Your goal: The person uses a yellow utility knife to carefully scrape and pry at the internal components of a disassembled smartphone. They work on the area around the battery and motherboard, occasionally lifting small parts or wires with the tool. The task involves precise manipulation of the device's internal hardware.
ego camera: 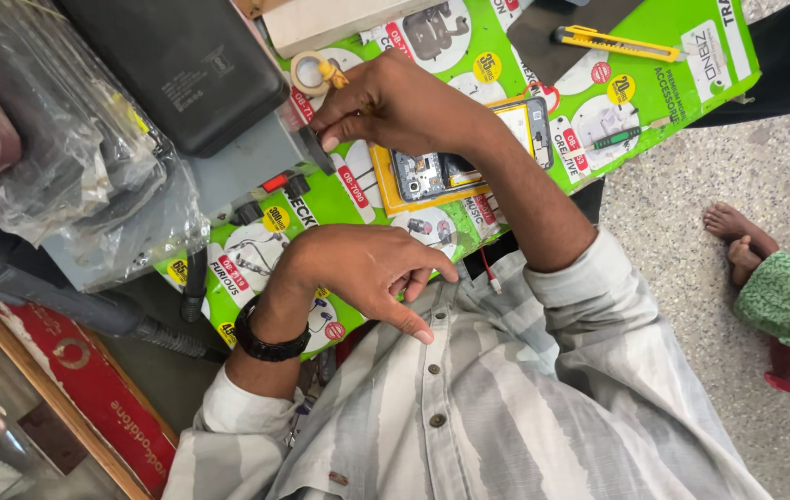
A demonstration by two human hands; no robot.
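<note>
My right hand reaches across the green poster-covered counter and pinches a small dark flat piece against the edge of a grey device with a red switch. Just below that wrist lies an opened phone with its circuit board exposed, on a yellow mat. My left hand, with a black watch on the wrist, rests at the counter's near edge. Its fingers are loosely curled and apart, and it holds nothing.
A black box sits on the grey device beside clear plastic bags. A tape roll, a yellow utility knife and a green screwdriver lie on the counter. Another person's bare feet rest on the floor at right.
</note>
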